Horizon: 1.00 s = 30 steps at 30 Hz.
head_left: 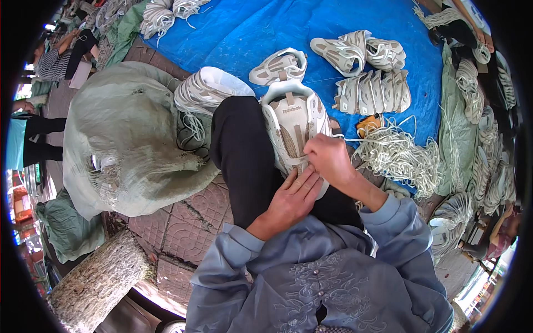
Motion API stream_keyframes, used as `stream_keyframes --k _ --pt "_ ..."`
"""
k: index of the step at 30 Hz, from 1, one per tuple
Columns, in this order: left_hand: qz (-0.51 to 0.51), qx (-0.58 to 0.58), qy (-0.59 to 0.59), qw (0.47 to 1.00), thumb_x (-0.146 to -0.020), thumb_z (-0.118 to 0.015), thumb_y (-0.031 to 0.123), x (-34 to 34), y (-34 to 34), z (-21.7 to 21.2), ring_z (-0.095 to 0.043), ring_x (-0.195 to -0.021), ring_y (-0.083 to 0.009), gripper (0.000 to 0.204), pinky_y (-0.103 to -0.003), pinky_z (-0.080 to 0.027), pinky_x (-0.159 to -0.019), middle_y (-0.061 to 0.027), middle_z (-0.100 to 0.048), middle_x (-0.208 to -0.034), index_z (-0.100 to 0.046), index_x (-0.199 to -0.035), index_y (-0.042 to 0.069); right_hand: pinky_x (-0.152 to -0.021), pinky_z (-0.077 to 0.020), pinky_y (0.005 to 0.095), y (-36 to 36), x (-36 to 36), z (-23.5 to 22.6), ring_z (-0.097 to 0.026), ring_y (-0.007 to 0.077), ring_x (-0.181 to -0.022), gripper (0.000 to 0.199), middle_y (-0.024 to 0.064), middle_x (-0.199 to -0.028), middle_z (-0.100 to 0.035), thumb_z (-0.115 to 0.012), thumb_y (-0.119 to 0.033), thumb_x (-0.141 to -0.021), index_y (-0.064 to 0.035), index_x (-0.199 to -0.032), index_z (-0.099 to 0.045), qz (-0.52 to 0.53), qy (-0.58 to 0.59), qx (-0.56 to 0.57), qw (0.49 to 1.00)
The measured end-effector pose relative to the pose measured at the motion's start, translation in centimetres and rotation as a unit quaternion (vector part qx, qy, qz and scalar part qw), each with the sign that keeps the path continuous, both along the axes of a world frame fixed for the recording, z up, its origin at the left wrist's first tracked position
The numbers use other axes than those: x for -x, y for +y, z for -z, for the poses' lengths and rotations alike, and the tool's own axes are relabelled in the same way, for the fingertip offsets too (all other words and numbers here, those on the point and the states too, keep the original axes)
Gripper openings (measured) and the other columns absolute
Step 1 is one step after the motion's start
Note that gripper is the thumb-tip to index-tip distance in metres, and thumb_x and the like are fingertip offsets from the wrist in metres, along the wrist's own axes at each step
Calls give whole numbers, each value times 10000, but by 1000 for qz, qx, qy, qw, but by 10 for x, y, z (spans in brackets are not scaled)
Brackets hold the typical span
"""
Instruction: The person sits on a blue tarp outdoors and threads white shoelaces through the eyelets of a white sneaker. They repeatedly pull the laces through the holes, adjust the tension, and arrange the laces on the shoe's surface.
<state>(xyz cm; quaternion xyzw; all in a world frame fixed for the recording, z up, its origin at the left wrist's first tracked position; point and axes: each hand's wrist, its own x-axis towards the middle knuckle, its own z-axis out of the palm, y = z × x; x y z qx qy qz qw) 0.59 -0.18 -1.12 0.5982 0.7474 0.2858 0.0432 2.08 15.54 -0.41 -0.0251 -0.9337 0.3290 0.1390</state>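
A person in a blue-grey blouse (327, 277) sits over a white-and-beige shoe (294, 130) resting on the lap, against black trousers (244, 155). The left hand (291, 201) lies flat at the shoe's near end, fingers together and pressed to it. The right hand (328, 158) pinches at the lacing area, its grip closed on a thin white lace (355, 139) that runs off to the right. A tangle of laces (400, 155) lies just beside the right forearm, on a blue tarp (261, 28) strewn with more shoes (366, 72). A bulging green sack (127, 133) sits to the left on brick paving (183, 222), with a concrete block (100, 283) near the lower edge
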Motion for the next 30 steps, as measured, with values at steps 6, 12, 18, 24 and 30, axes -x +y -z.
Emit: stream_keyframes --k 6,12,18,24,30 --pt "-1 -13 -33 999 -649 -563 81 5 1 -14 -421 -1132 -275 390 -427 -387 -885 -141 -493 -1116 -520 -1027 -5 -507 -461 352 6 9 3 -560 263 -566 69 90 -621 -532 -532 -13 -643 -70 -681 -530 -31 -10 36 999" --pt "-162 -20 80 983 -623 -548 70 42 18 -26 -437 -650 -209 195 -331 -392 -559 -75 -440 -709 -536 -804 -1 -515 -458 358 14 8 -10 -580 254 -604 50 81 -642 -574 -536 -21 -664 -68 -679 -528 -26 -48 59 997" --pt "-93 87 271 954 -592 -546 91 49 40 -23 -445 -634 -194 107 -294 -370 -525 -62 -432 -612 -536 -671 18 -489 -441 321 19 2 -5 -572 244 -580 120 77 -624 -556 -600 -2 -599 -68 -682 -544 -3 42 -66 997" --pt "-101 140 331 927 -622 -535 110 45 45 -24 -455 -561 -171 57 -291 -365 -477 -45 -427 -604 -507 -634 61 -504 -441 352 18 7 2 -578 260 -586 55 87 -622 -568 -552 -41 -637 -81 -657 -521 28 2 101 995" --pt "-129 107 158 973 -635 -523 80 48 41 -24 -520 -522 -205 93 -311 -428 -440 -89 -467 -649 -496 -695 13 -504 -449 324 23 3 3 -581 235 -559 128 72 -601 -571 -620 -27 -599 -78 -659 -519 19 -42 111 993"
